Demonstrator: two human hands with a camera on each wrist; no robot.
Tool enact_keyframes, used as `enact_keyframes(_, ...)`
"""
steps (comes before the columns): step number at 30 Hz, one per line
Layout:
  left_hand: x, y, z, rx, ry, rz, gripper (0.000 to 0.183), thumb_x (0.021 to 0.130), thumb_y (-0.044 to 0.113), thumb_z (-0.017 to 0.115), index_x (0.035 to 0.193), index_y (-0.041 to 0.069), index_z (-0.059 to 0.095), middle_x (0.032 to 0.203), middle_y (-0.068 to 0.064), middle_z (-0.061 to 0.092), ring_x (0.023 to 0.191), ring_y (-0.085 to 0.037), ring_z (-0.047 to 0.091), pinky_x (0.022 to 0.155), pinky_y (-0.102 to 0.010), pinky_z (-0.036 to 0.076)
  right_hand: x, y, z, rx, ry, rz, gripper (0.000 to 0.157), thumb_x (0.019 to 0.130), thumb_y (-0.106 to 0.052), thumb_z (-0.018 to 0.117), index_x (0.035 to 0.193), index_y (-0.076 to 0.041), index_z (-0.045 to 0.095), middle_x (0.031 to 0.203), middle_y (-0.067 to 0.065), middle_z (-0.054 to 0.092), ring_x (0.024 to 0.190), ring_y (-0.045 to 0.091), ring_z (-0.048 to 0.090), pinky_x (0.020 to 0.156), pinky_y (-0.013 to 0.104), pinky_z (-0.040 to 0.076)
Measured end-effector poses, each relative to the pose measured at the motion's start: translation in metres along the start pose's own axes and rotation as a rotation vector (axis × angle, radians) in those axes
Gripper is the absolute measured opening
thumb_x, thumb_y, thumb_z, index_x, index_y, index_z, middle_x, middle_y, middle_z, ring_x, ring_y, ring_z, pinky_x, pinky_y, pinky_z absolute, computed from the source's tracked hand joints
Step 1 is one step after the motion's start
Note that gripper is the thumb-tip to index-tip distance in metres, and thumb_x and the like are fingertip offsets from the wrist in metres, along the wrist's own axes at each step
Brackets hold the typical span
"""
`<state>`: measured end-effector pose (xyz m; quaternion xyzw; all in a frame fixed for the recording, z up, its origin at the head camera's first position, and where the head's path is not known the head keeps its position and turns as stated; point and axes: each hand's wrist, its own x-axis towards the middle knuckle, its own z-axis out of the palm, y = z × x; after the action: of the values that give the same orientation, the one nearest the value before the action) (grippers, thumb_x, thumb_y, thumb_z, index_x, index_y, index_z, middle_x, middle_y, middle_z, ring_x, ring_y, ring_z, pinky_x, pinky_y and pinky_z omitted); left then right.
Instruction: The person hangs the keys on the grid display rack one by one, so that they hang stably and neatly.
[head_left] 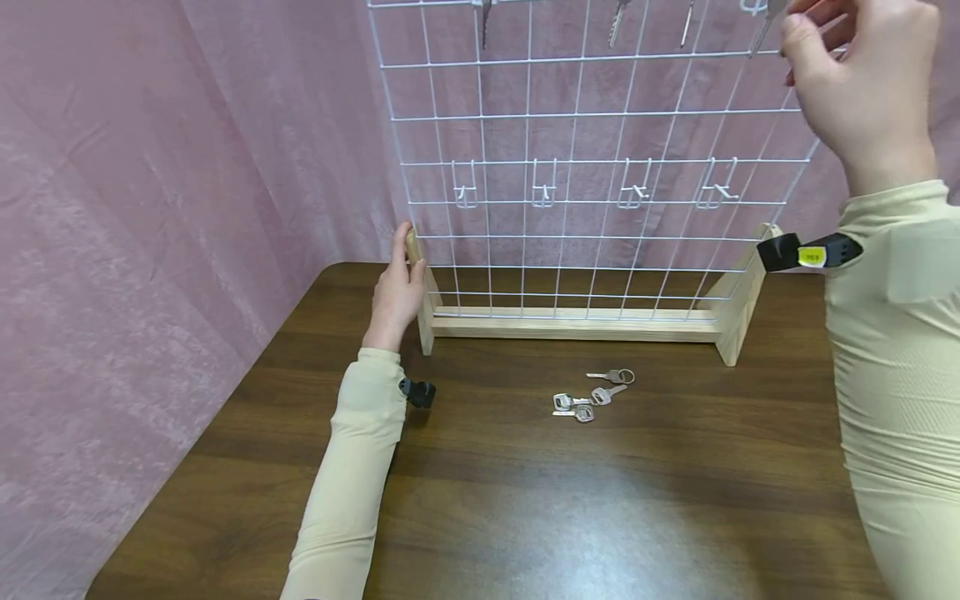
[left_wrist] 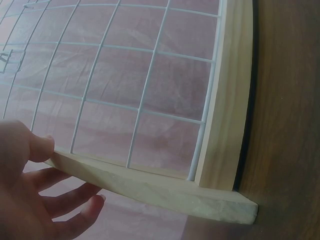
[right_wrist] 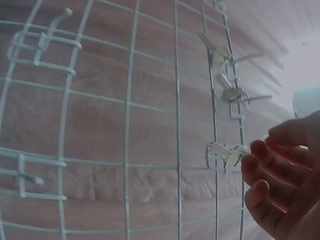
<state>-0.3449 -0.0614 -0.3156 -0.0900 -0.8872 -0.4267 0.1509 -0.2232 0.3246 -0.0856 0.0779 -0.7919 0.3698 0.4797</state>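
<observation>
My left hand (head_left: 396,292) grips the wooden side post of a white wire grid rack (head_left: 423,287), thumb on one face and fingers on the other. In the left wrist view the thumb and fingers (left_wrist: 75,200) straddle the end of that post (left_wrist: 150,192). At the rack's top right, my right hand (head_left: 870,79) is beside a key (head_left: 765,29) on a hook, its fingers loosely bent. The right wrist view has the fingertips (right_wrist: 257,187) close to the key's head (right_wrist: 232,156); whether they touch it is unclear.
Other keys (head_left: 618,23) hang along the top row, partly cut off by the frame. Several white hooks (head_left: 633,193) line a lower row without keys. On the brown table (head_left: 480,500), several loose keys (head_left: 607,394) lie before the rack. A pink curtain (head_left: 187,167) hangs behind.
</observation>
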Motion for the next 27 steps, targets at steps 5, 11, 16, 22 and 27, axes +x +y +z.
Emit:
enact_keyframes(5,0.0,-0.001,-0.001,-0.002,-0.001,-0.007,0.058,0.104,0.029,0.041,0.151,0.045,0.01,0.143,-0.021,0.05,0.111,-0.039,0.063,0.085,-0.054,0.051,-0.027,0.005,0.006,-0.101,-0.124,-0.105,0.024,0.091,-0.012,0.055,0.083,-0.035,0.057,0.074,-0.033,0.05,0.057,-0.018,0.047,0.058,0.002,0.038)
enact_keyframes(11,0.0,-0.002,-0.003,-0.006,0.005,-0.005,0.058,0.104,0.029,0.041,0.15,0.045,0.01,0.142,-0.022,0.05,0.11,-0.04,0.063,0.084,-0.055,0.052,-0.066,0.01,0.02,-0.202,-0.259,-0.162,0.014,0.093,-0.013,0.056,0.097,-0.005,0.066,0.08,-0.033,0.051,0.07,-0.019,0.045,0.066,0.005,0.036)
enact_keyframes(16,0.0,-0.001,-0.004,0.001,0.004,-0.003,0.058,0.104,0.029,0.041,0.15,0.045,0.01,0.146,-0.02,0.048,0.111,-0.04,0.063,0.084,-0.056,0.052,-0.091,0.019,0.034,-0.209,-0.325,-0.224,0.012,0.093,-0.007,0.057,0.099,0.001,0.065,0.086,0.003,0.068,0.071,-0.021,0.042,0.066,0.006,0.035)
enact_keyframes(22,-0.001,-0.001,-0.004,0.002,0.003,-0.005,0.058,0.104,0.029,0.042,0.151,0.045,0.01,0.147,-0.019,0.046,0.11,-0.04,0.063,0.084,-0.055,0.052,-0.113,0.031,0.046,-0.166,-0.358,-0.205,0.009,0.093,-0.005,0.059,0.098,-0.001,0.065,0.086,0.013,0.069,0.069,-0.019,0.043,0.064,0.004,0.036)
enact_keyframes(27,0.0,-0.001,-0.005,0.005,0.007,0.004,0.059,0.104,0.029,0.042,0.151,0.044,0.01,0.148,-0.018,0.045,0.11,-0.039,0.063,0.084,-0.054,0.052,-0.126,0.037,0.052,-0.157,-0.395,-0.177,0.008,0.093,-0.006,0.06,0.098,-0.003,0.065,0.085,0.01,0.068,0.07,-0.014,0.045,0.064,0.006,0.038)
